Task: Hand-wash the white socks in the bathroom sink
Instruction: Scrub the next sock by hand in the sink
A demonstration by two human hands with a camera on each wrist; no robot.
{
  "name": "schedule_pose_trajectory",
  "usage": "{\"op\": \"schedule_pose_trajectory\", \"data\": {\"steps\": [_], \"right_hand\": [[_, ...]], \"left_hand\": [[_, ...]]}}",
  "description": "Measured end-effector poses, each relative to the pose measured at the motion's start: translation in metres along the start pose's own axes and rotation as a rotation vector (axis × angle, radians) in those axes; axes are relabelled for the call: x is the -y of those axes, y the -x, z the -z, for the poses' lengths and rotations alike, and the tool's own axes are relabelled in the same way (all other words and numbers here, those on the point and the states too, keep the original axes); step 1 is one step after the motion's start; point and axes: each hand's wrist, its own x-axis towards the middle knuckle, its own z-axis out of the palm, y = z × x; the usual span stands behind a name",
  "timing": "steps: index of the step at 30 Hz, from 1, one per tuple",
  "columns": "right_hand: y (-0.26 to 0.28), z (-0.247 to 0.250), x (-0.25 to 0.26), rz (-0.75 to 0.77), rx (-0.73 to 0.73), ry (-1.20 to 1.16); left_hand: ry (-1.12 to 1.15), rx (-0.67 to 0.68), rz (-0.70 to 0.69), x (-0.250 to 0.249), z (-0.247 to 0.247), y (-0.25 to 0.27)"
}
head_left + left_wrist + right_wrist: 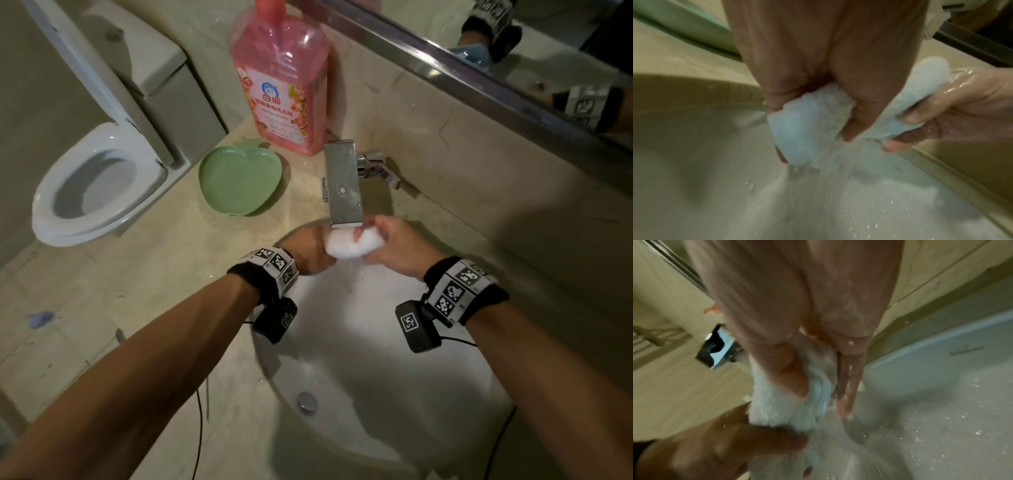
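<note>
While water runs from faucet (343, 186), left hand (310, 251) and right hand (400, 248) both clenched on white socks (352, 244) beneath it; likely rinsing, wringing left.

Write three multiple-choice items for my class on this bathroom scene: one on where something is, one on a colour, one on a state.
1. Where is the white sock bundle?
A. in the green dish
B. under the faucet spout, over the sink
C. on the toilet seat

2. What colour is the detergent bottle?
A. pink
B. blue
C. black

3. What state is the faucet in?
A. off and dry
B. taken off the counter
C. running

Answers:
1 B: the left hand and right hand hold the white sock bundle below the faucet, above the sink.
2 A: the detergent bottle is pink.
3 C: the left wrist view shows water streaming off the bundle.
</note>
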Motion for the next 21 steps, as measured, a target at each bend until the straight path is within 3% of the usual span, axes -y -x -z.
{"op": "schedule_pose_trajectory", "data": {"steps": [2, 5, 8, 11, 14, 18, 21], "right_hand": [[0.003, 0.001, -0.005, -0.119, 0.102, -0.083], [-0.002, -0.012, -0.01, -0.213, 0.103, -0.142], [-0.016, -0.021, -0.01, -0.202, 0.08, 0.042], [-0.028, -0.027, -0.006, -0.074, 0.104, 0.365], [-0.033, -0.035, -0.002, 0.028, 0.089, 0.665], [-0.037, -0.036, -0.006, 0.078, -0.02, 0.825], [-0.037, -0.035, -0.005, 0.15, 0.011, 0.974]], "left_hand": [[-0.097, -0.053, -0.029, 0.0, -0.001, -0.002], [-0.312, -0.022, -0.054, -0.008, 0.0, -0.001], [-0.504, -0.011, -0.081, -0.02, 0.0, -0.004], [-0.679, 0.028, -0.056, -0.027, -0.006, -0.009], [-0.595, -0.003, 0.076, -0.024, -0.01, -0.014], [-0.543, -0.057, 0.139, -0.021, -0.012, -0.021], [-0.503, 0.032, 0.172, -0.027, -0.012, -0.023]]}}
